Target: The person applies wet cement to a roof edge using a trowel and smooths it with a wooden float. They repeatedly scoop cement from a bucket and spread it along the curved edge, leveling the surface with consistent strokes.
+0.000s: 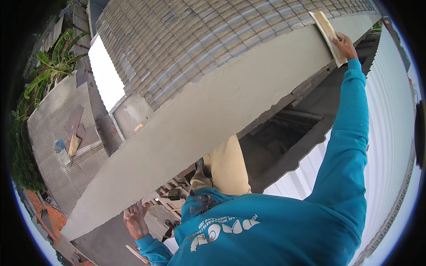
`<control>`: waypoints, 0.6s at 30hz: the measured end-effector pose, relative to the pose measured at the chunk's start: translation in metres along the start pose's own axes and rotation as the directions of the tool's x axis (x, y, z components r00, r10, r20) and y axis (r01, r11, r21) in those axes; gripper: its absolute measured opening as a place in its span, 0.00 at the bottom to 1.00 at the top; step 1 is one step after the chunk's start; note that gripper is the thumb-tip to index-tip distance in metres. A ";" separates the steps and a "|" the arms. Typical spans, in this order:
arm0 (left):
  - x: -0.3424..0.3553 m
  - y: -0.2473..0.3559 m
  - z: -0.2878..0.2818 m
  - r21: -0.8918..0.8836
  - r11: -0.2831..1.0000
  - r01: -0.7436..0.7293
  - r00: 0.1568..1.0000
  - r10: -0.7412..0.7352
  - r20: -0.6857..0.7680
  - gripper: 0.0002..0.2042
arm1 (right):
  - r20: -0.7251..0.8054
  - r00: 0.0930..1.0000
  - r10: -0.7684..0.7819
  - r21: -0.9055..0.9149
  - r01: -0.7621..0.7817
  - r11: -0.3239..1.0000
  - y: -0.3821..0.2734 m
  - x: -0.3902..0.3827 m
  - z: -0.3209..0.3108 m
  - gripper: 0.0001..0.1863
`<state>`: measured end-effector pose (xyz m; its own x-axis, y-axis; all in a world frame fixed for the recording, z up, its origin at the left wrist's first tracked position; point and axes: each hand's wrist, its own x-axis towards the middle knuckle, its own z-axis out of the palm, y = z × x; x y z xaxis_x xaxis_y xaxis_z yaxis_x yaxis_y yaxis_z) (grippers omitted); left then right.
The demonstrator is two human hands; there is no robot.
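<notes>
A long band of smooth grey plaster runs slantwise from the lower left to the upper right. At its upper right end my right hand grips a long, pale plastering float, its face laid against the plaster and its length across the band. My right arm is stretched far out. Down at the lower left, my left hand is closed at the near edge of the band, fingers curled over it. Plaster smudges mark that hand. A small brown piece shows beside its fingers, too little to name.
Rows of grey roof tiles border the band's far side. White corrugated roofing lies at the right. A dark gap opens below the band, near my leg in tan trousers. Lower roofs and banana plants stand at the left.
</notes>
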<state>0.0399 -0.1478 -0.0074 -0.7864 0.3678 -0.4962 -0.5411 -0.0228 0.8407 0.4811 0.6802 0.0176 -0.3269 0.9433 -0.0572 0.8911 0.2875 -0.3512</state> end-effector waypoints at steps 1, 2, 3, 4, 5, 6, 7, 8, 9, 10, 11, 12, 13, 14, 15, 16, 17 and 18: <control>-0.001 -0.001 0.002 0.001 1.000 -0.016 1.000 0.016 -0.026 0.09 | -0.041 0.999 -0.034 -0.068 0.031 0.997 -0.031 -0.022 0.006 0.34; -0.001 -0.003 -0.003 -0.034 0.999 -0.026 1.000 0.026 0.006 0.08 | -0.085 0.994 -0.073 -0.135 0.061 0.989 -0.062 -0.043 0.012 0.33; 0.000 -0.009 -0.013 -0.070 0.997 -0.035 0.999 0.038 0.036 0.07 | -0.055 0.995 -0.085 -0.100 0.079 0.992 -0.092 -0.062 0.019 0.32; 0.004 -0.014 -0.023 -0.108 0.993 -0.044 0.996 0.052 0.072 0.07 | -0.053 0.994 -0.101 -0.082 0.096 0.992 -0.116 -0.081 0.024 0.32; 0.007 -0.016 -0.025 -0.091 0.995 -0.045 0.990 0.057 0.127 0.09 | -0.047 0.992 -0.117 -0.058 0.114 0.992 -0.134 -0.097 0.034 0.32; 0.009 -0.017 -0.026 -0.110 0.992 -0.056 0.993 0.067 0.100 0.09 | -0.017 0.988 -0.155 -0.045 0.154 0.987 -0.149 -0.111 0.046 0.31; 0.010 -0.019 -0.024 -0.135 0.989 -0.062 0.994 0.074 0.079 0.09 | 0.009 0.982 -0.191 -0.039 0.191 0.981 -0.167 -0.127 0.051 0.31; 0.010 -0.022 -0.024 -0.160 0.984 -0.072 0.996 0.081 0.048 0.08 | 0.036 0.983 -0.181 -0.046 0.182 0.982 -0.195 -0.147 0.056 0.30; 0.012 -0.029 -0.033 -0.192 0.977 -0.096 0.989 0.116 0.094 0.07 | 0.062 0.983 -0.170 -0.054 0.174 0.983 -0.223 -0.168 0.062 0.30; 0.012 -0.028 -0.033 -0.191 0.977 -0.098 0.989 0.116 0.088 0.08 | 0.050 0.981 -0.190 -0.045 0.192 0.980 -0.240 -0.186 0.073 0.30; 0.010 -0.030 -0.028 -0.195 0.976 -0.101 0.990 0.118 0.077 0.08 | 0.039 0.976 -0.215 -0.037 0.216 0.976 -0.255 -0.201 0.084 0.30; 0.009 -0.029 -0.026 -0.194 0.976 -0.101 0.991 0.116 0.069 0.08 | 0.050 0.968 -0.248 -0.033 0.250 0.968 -0.274 -0.218 0.091 0.30; 0.009 -0.032 -0.032 -0.195 0.975 -0.108 0.986 0.130 0.101 0.16 | 0.061 0.957 -0.284 -0.027 0.286 0.958 -0.294 -0.236 0.099 0.30; 0.009 -0.035 -0.034 -0.231 0.966 -0.112 0.986 0.136 0.092 0.19 | 0.074 0.943 -0.324 -0.020 0.326 0.945 -0.313 -0.252 0.107 0.30; 0.008 -0.036 -0.033 -0.263 0.958 -0.115 0.987 0.141 0.082 0.22 | 0.064 0.931 -0.359 -0.008 0.360 0.933 -0.328 -0.269 0.117 0.29; 0.007 -0.036 -0.031 -0.294 0.948 -0.119 0.987 0.146 0.071 0.25 | 0.055 0.918 -0.394 0.004 0.394 0.919 -0.342 -0.284 0.125 0.29; 0.006 -0.036 -0.028 -0.306 0.945 -0.115 0.988 0.140 0.062 0.28 | 0.048 0.901 -0.431 0.017 0.430 0.902 -0.358 -0.299 0.133 0.29; 0.003 -0.034 -0.023 -0.313 0.943 -0.113 0.990 0.135 0.049 0.30 | 0.063 0.901 -0.429 0.022 0.428 0.904 -0.377 -0.315 0.139 0.29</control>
<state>0.0487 -0.1674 -0.0423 -0.8367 0.4066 -0.3669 -0.5146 -0.3544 0.7807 0.2046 0.2516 0.0383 -0.6963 0.7166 0.0400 0.6583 0.6599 -0.3623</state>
